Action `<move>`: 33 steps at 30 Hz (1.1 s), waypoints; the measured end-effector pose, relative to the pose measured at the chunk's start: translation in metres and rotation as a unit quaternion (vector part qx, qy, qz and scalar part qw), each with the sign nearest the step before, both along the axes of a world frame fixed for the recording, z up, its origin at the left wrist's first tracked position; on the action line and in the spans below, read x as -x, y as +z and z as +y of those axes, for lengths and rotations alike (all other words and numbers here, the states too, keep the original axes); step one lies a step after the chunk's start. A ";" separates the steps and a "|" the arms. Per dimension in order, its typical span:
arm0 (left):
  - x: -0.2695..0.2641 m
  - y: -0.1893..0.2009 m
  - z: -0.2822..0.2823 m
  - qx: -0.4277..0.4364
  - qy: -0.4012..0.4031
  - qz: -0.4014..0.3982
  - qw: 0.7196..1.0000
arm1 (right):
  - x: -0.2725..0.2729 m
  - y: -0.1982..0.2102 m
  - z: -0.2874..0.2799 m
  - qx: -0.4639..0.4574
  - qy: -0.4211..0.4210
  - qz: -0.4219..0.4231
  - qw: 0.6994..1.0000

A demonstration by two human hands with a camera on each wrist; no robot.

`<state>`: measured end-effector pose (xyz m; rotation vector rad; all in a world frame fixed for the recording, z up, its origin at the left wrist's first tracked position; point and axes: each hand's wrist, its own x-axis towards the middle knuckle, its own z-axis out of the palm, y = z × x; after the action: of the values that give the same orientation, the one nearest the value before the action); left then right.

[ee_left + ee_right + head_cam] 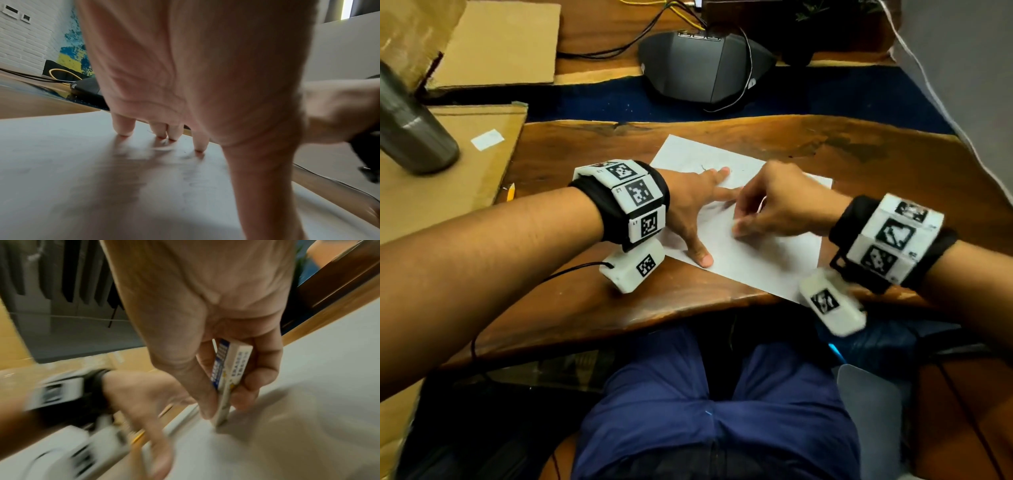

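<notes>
A white sheet of paper [753, 253] lies on the wooden table [571, 301], with faint pencil marks near its far edge. My left hand [698, 209] is spread flat on the sheet, fingers straight, fingertips [125, 129] and thumb pressing it down. My right hand [774, 209] pinches a white eraser [230, 378] with a blue and white sleeve between thumb and fingers. The eraser's lower end touches the paper [308, 443] just right of the left hand [144, 399]. The right wrist view is blurred by motion.
A yellow pencil [511, 192] lies left of the paper beside flat cardboard [448, 192]. A steel bottle [410, 126] stands on the cardboard at far left. A dark conference phone [702, 68] with cables sits behind. The table's near edge is close to my lap.
</notes>
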<state>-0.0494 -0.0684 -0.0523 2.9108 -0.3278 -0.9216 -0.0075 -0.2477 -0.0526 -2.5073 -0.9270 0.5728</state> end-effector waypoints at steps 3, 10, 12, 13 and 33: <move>0.000 -0.001 -0.001 -0.002 -0.001 0.002 1.000 | 0.013 0.001 0.003 0.034 0.044 0.027 0.998; 0.001 -0.003 0.001 -0.007 0.012 -0.005 1.000 | -0.002 -0.001 -0.001 -0.006 0.002 0.001 1.000; -0.001 -0.006 0.001 -0.009 0.005 -0.006 1.000 | 0.016 -0.003 -0.001 0.027 0.062 0.011 0.998; -0.001 -0.007 0.001 -0.009 0.004 -0.004 1.000 | 0.015 -0.002 -0.001 0.031 0.063 0.023 0.997; -0.002 -0.011 0.004 -0.013 -0.005 -0.002 1.000 | 0.026 -0.001 0.002 0.032 0.068 0.002 0.997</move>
<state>-0.0475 -0.0640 -0.0629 2.9375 -0.3340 -0.9271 -0.0334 -0.2458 -0.0533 -2.5118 -1.1016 0.6584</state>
